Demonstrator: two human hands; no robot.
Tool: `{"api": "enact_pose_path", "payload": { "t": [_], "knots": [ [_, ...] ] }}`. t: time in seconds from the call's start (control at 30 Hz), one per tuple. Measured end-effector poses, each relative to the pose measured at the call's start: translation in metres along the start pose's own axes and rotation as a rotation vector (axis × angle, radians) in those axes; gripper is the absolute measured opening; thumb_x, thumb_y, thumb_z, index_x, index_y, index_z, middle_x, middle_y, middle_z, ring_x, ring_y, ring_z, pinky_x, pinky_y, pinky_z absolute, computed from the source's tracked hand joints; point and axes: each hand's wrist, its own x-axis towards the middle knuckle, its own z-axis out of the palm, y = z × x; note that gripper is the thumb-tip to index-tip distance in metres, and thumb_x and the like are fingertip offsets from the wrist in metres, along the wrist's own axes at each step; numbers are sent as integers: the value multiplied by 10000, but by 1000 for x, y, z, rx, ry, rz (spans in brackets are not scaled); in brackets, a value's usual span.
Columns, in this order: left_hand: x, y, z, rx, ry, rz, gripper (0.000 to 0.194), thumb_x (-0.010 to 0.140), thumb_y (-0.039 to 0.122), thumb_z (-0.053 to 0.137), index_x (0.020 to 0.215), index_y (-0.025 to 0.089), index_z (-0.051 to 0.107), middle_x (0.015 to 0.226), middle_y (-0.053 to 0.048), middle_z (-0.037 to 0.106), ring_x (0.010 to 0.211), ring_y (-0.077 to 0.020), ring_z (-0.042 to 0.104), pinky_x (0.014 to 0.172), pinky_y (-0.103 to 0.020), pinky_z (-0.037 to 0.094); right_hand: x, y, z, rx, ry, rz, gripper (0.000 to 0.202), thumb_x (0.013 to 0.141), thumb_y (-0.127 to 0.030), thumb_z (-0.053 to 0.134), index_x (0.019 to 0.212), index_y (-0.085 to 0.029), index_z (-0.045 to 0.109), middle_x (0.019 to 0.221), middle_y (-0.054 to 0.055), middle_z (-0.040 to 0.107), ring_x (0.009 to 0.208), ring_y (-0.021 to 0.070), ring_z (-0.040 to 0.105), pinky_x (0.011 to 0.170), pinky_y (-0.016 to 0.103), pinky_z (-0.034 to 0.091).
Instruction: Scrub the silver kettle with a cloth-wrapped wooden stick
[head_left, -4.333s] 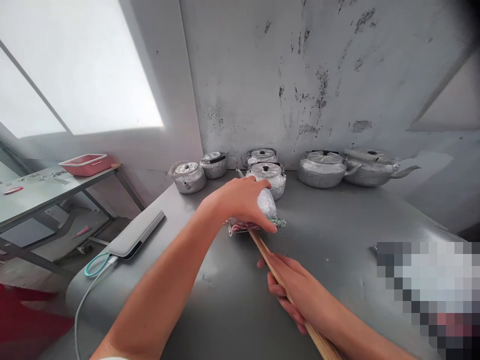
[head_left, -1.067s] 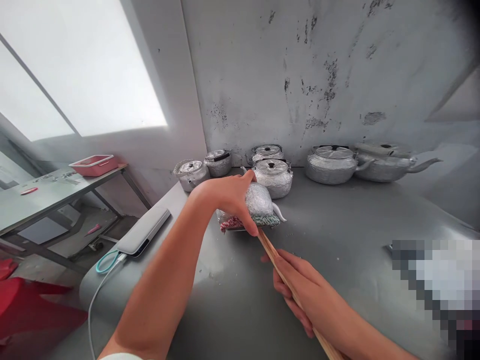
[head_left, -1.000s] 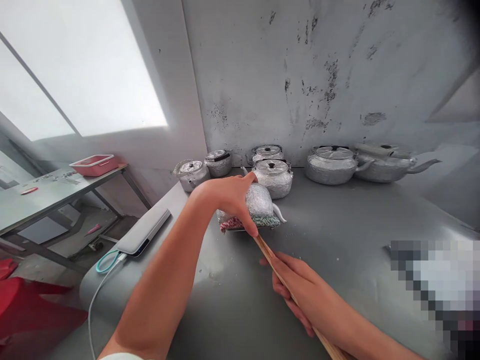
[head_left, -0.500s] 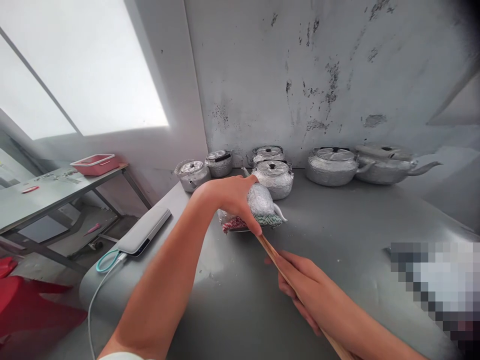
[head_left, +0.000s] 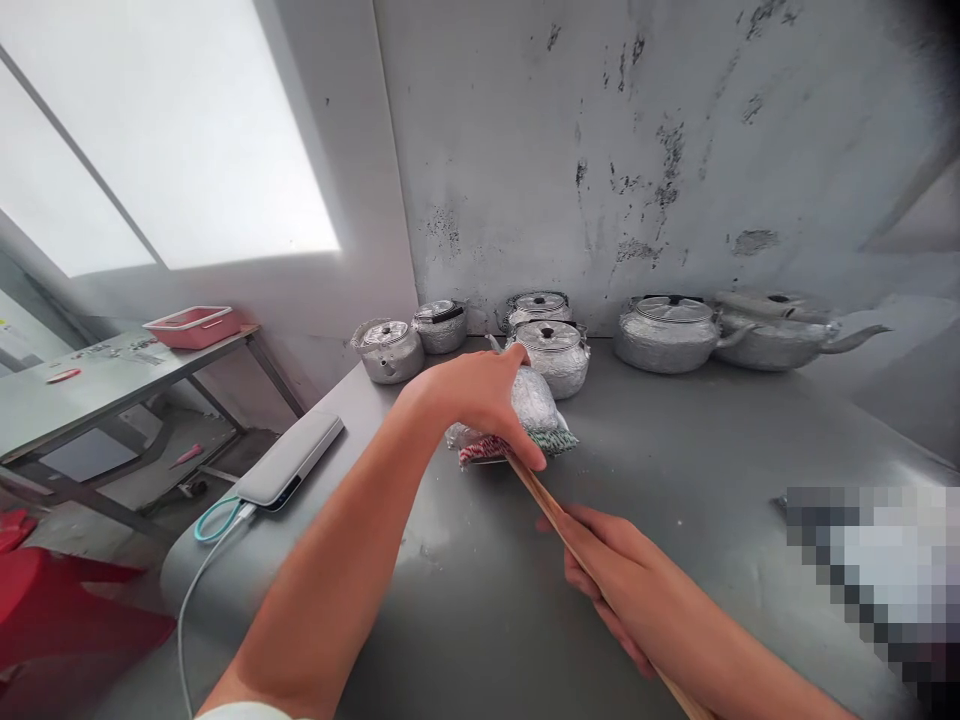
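My left hand (head_left: 484,395) is bent over a small silver kettle (head_left: 535,400) with a crinkled surface, thumb at the near side and other fingers mostly hidden behind it. Along the kettle's near lower edge runs a strip of red-and-white and green-and-white yarn (head_left: 553,440). My right hand (head_left: 611,570) is closed around a long wooden stick (head_left: 544,500). The stick slants up to the yarn edge, its far end by my left thumb; whether it is fixed there I cannot tell. A lidded silver kettle (head_left: 559,360) stands just behind my left hand.
More silver kettles (head_left: 666,340) line the wall along the back of the grey table (head_left: 465,580). A grey power bank (head_left: 289,465) with cables lies at the left edge. Beyond are a side table with a pink basket (head_left: 196,330) and a red stool (head_left: 67,610). A blurred-out patch covers the right.
My left hand and the kettle in it have shifted slightly right, and the kettle's pale spout shows less. The stick's far end now sits beneath my left thumb. My right hand has barely moved.
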Motion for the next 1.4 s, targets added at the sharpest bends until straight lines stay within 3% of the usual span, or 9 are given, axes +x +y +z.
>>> {"api": "enact_pose_path", "payload": {
  "t": [0.8,1.4],
  "knots": [
    [1,4,2,10,19,-14,1243,378,841,723,1422,292,333,1288,-107,591,1095,-343,601,719,-342,520,3,-4,-1,44,-6,-26,367,1007,-501,293,1153,-218,474,693,-85,400,379,58,313,317,190,326],
    [3,3,3,-7,27,-4,1269,411,825,734,1474,291,292,1328,-112,582,1159,-365,582,855,-387,507,4,-5,-2,124,-26,9,389,979,-537,341,1176,-228,474,659,-91,397,360,58,294,302,175,336]
  ]
}}
